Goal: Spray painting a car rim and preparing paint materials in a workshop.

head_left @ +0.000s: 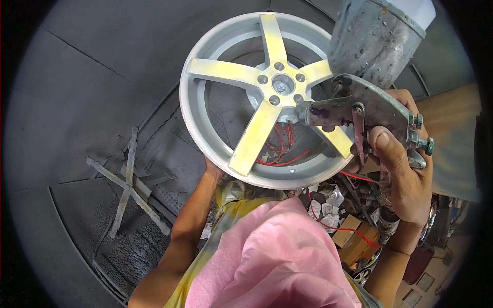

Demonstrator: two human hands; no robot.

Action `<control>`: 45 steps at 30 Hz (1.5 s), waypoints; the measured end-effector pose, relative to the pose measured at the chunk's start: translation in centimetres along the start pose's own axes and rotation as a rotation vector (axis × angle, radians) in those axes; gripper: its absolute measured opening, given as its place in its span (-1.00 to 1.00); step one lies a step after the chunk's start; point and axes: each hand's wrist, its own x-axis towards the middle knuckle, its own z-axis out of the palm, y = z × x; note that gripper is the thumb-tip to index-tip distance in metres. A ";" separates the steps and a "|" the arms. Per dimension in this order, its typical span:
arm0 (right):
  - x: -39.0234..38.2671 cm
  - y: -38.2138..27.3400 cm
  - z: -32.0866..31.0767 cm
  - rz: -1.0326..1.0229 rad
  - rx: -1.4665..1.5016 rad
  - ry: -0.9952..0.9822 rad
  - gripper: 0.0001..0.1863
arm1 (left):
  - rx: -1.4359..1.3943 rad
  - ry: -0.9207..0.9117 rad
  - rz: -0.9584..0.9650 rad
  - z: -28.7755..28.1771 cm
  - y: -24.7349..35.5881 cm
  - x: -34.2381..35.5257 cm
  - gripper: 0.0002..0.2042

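A five-spoke car wheel [246,138] faces up in front of me, its spokes yellow on the front and its rim pale grey. At the lower left edge of the wheel is my left hand [213,168], holding it from behind, with the fingers hidden by the rim. My right hand [411,179] grips the handle of a stained metal spray gun [377,105], its thumb at the side. The gun's nozzle points left over the wheel, near the hub. On top of the gun sits a grey, droplet-covered paint cup [367,43] with a white upper part.
A grey-coated, cross-shaped metal stand [131,186] is at the left. Thin red cord [354,233] runs below the wheel and past the right forearm. Crumpled paper, a cardboard box [354,241] and clutter lie at lower right. Pink cloth [277,251] covers my front.
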 end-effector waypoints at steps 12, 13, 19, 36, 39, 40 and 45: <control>-0.2 -0.5 -0.5 -0.054 0.003 0.124 -0.60 | 0.040 0.066 0.029 1.6 4.0 2.5 -0.27; -0.4 -0.8 -0.6 -0.003 0.006 0.114 -0.61 | 0.045 0.065 0.027 1.8 4.3 2.7 -0.28; 3.4 0.7 -1.3 -0.117 0.012 0.133 -0.67 | 0.081 0.065 0.012 3.2 7.4 5.9 -0.28; 4.0 -0.1 0.1 -0.168 -0.055 0.164 -0.68 | 0.106 0.114 0.088 6.2 9.0 8.3 -0.30; 3.2 -1.0 1.0 -0.085 0.093 0.159 -0.64 | 0.123 0.119 0.093 6.4 8.3 7.1 -0.30; 3.3 -1.2 1.2 -0.102 0.072 0.163 -0.63 | 0.130 0.119 0.093 6.6 8.0 6.9 -0.30; 4.7 -0.6 -0.6 -0.232 -0.074 0.215 -0.61 | 0.167 0.121 0.099 6.2 4.2 2.7 -0.31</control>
